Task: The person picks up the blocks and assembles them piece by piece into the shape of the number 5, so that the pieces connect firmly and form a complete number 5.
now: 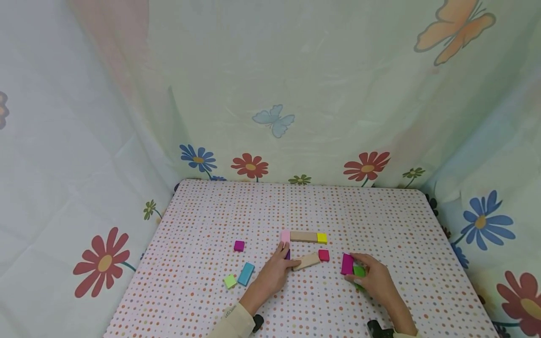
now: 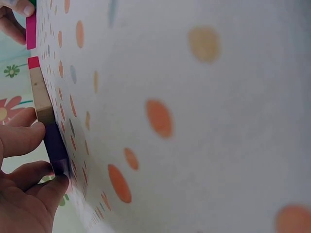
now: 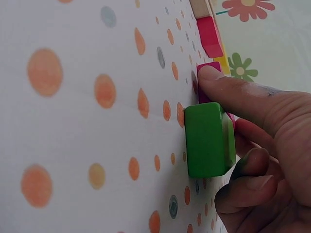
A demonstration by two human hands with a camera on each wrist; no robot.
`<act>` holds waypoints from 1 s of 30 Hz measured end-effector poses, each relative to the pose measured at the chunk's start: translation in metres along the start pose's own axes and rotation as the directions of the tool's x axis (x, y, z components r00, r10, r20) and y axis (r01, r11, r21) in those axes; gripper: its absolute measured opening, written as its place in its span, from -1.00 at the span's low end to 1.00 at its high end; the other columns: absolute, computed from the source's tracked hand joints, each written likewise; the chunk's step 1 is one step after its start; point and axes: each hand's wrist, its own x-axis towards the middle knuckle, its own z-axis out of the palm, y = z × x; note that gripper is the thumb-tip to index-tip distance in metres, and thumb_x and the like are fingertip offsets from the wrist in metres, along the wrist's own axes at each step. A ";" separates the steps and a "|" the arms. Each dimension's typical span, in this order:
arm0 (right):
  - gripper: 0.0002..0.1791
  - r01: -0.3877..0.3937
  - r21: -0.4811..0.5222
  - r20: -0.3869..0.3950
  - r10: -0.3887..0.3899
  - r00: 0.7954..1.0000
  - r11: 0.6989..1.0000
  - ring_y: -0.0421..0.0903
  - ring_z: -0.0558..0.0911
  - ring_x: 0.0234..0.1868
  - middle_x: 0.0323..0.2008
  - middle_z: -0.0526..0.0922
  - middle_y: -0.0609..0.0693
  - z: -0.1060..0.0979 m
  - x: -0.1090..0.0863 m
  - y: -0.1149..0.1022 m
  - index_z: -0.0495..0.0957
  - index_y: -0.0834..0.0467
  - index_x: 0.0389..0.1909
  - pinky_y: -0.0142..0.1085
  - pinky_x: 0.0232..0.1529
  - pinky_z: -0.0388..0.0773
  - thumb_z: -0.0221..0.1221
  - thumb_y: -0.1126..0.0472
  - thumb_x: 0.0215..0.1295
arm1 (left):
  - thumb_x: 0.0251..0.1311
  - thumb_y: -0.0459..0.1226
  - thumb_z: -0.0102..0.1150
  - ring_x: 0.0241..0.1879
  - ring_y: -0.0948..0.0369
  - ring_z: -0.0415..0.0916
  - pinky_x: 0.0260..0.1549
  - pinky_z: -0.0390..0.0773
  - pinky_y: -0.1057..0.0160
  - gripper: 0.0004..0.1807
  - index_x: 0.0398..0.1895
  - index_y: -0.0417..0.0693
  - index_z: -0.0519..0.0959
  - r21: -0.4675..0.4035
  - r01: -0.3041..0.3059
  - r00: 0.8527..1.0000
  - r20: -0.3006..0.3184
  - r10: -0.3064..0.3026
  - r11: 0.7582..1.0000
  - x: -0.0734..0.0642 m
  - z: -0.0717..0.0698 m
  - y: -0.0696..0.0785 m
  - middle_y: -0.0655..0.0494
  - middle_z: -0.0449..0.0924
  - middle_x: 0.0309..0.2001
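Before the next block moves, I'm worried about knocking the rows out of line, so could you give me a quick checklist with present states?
1. Right hand grips the long magenta block: ok, thumb and finger at its ends.
2. Long magenta block separate from the green block: cannot tell; they sit side by side.
3. Gap between long magenta block and red block: ok, visibly apart.
4. Back row aligned: ok; pink block, back wooden block and yellow block run end to end.
5. Left hand free: not ok, it holds the purple block.
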 end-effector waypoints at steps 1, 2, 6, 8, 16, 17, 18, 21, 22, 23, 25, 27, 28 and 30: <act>-0.12 -0.004 0.000 0.000 0.004 1.000 1.000 0.24 0.64 0.16 0.37 0.55 0.36 0.000 0.000 0.000 0.53 0.25 0.39 0.17 0.15 0.62 0.61 0.02 0.07 | 0.55 -0.41 0.06 0.68 -0.16 0.05 0.45 0.45 -0.17 -0.58 0.29 0.13 0.69 -0.002 0.000 1.000 0.001 0.000 1.000 0.000 0.000 0.000 -0.19 0.16 0.66; -0.12 -0.007 -0.001 -0.001 0.007 1.000 1.000 0.28 0.63 0.20 0.37 0.55 0.36 0.000 0.000 0.000 0.53 0.24 0.40 0.19 0.18 0.61 0.61 0.03 0.07 | 0.55 -0.41 0.06 0.69 -0.16 0.05 0.45 0.45 -0.17 -0.58 0.29 0.14 0.69 -0.005 0.001 1.000 0.002 -0.001 1.000 0.000 0.001 0.001 -0.18 0.16 0.66; -0.13 -0.001 -0.013 -0.021 0.000 1.000 1.000 0.38 0.59 0.31 0.35 0.57 0.36 -0.001 -0.003 -0.003 0.55 0.25 0.37 0.24 0.23 0.60 0.62 0.04 0.05 | 0.55 -0.40 0.06 0.69 -0.15 0.05 0.46 0.44 -0.17 -0.58 0.30 0.15 0.69 -0.012 0.000 1.000 0.005 0.001 1.000 0.000 0.002 0.002 -0.18 0.16 0.66; -0.14 0.022 -0.010 -0.027 -0.022 0.999 1.000 0.40 0.58 0.32 0.33 0.59 0.37 -0.001 -0.005 -0.006 0.56 0.26 0.35 0.25 0.23 0.60 0.63 0.04 0.03 | 0.55 -0.41 0.06 0.69 -0.15 0.05 0.45 0.44 -0.17 -0.58 0.30 0.15 0.69 -0.012 0.002 1.000 0.004 -0.002 1.000 0.000 0.003 0.001 -0.18 0.16 0.66; -0.15 0.057 0.034 0.008 -0.057 0.998 0.998 0.41 0.53 0.38 0.33 0.61 0.33 0.001 -0.006 -0.017 0.60 0.22 0.32 0.28 0.35 0.52 0.65 0.01 -0.01 | 0.54 -0.41 0.08 0.68 -0.17 0.06 0.43 0.47 -0.17 -0.58 0.29 0.14 0.69 0.007 -0.018 1.000 -0.006 0.018 1.000 -0.001 0.003 -0.002 -0.21 0.17 0.65; -0.16 0.059 0.039 0.015 -0.060 0.998 0.997 0.41 0.52 0.39 0.33 0.61 0.33 0.002 -0.006 -0.018 0.60 0.21 0.31 0.29 0.37 0.49 0.65 0.01 -0.02 | 0.54 -0.41 0.08 0.68 -0.17 0.06 0.43 0.47 -0.17 -0.58 0.29 0.14 0.69 0.008 -0.020 1.000 -0.007 0.020 1.000 -0.001 0.003 -0.002 -0.21 0.17 0.65; -0.17 0.064 0.040 0.021 -0.065 0.998 0.997 0.40 0.53 0.39 0.32 0.62 0.31 0.003 -0.006 -0.018 0.61 0.20 0.30 0.30 0.38 0.48 0.65 0.02 -0.02 | 0.54 -0.42 0.08 0.68 -0.18 0.06 0.43 0.47 -0.17 -0.58 0.29 0.14 0.69 0.006 -0.018 1.000 -0.006 0.018 1.000 -0.001 0.003 -0.002 -0.21 0.17 0.65; -0.19 0.083 0.040 0.035 -0.084 0.996 0.996 0.37 0.56 0.37 0.30 0.65 0.27 0.007 -0.007 -0.020 0.64 0.19 0.26 0.29 0.37 0.49 0.67 0.05 -0.06 | 0.54 -0.42 0.07 0.68 -0.17 0.06 0.44 0.46 -0.17 -0.58 0.29 0.13 0.69 0.002 -0.011 1.000 -0.002 0.011 1.000 -0.002 0.002 -0.001 -0.21 0.17 0.65; -0.19 0.087 0.036 0.038 -0.088 0.995 0.996 0.35 0.58 0.36 0.29 0.67 0.24 0.008 -0.007 -0.021 0.65 0.18 0.25 0.28 0.36 0.51 0.68 0.05 -0.08 | 0.54 -0.42 0.07 0.68 -0.18 0.06 0.44 0.46 -0.17 -0.58 0.29 0.14 0.69 0.001 -0.009 1.000 -0.004 0.009 1.000 -0.002 0.002 -0.001 -0.21 0.17 0.65; -0.20 0.089 0.035 0.042 -0.091 0.995 0.995 0.34 0.58 0.36 0.28 0.68 0.22 0.008 -0.007 -0.022 0.65 0.17 0.25 0.27 0.36 0.51 0.68 0.06 -0.08 | 0.54 -0.42 0.07 0.68 -0.17 0.06 0.44 0.46 -0.18 -0.57 0.29 0.14 0.69 -0.002 -0.005 1.000 -0.004 0.005 1.000 -0.002 0.001 -0.001 -0.21 0.17 0.65; -0.19 0.092 0.036 0.053 -0.094 0.994 0.995 0.31 0.59 0.35 0.26 0.70 0.20 0.008 -0.007 -0.024 0.66 0.17 0.24 0.25 0.34 0.53 0.68 0.06 -0.11 | 0.54 -0.42 0.07 0.68 -0.17 0.06 0.44 0.45 -0.18 -0.58 0.29 0.14 0.70 -0.004 -0.004 1.000 -0.005 0.004 1.000 -0.002 0.001 -0.001 -0.21 0.17 0.65; -0.18 0.090 0.033 0.066 -0.092 0.994 0.995 0.31 0.59 0.36 0.25 0.70 0.19 0.007 -0.007 -0.026 0.66 0.17 0.25 0.25 0.36 0.52 0.69 0.06 -0.11 | 0.54 -0.42 0.07 0.68 -0.17 0.06 0.45 0.44 -0.18 -0.58 0.29 0.13 0.70 -0.006 -0.007 1.000 -0.008 0.007 1.000 -0.001 0.001 -0.001 -0.20 0.17 0.65; -0.18 0.089 0.030 0.075 -0.091 0.993 0.996 0.30 0.59 0.36 0.25 0.70 0.18 0.007 -0.007 -0.027 0.66 0.17 0.25 0.24 0.36 0.52 0.69 0.07 -0.12 | 0.55 -0.42 0.06 0.68 -0.17 0.06 0.45 0.45 -0.18 -0.58 0.29 0.14 0.69 -0.005 -0.006 1.000 -0.008 0.006 1.000 -0.001 0.001 -0.001 -0.20 0.17 0.65; -0.18 0.090 0.022 0.089 -0.091 0.992 0.996 0.31 0.59 0.36 0.25 0.70 0.18 0.007 -0.007 -0.028 0.67 0.16 0.25 0.25 0.37 0.51 0.69 0.07 -0.13 | 0.54 -0.41 0.07 0.68 -0.17 0.06 0.44 0.45 -0.18 -0.58 0.29 0.14 0.70 -0.003 -0.008 1.000 -0.009 0.008 1.000 -0.001 0.001 -0.001 -0.20 0.18 0.65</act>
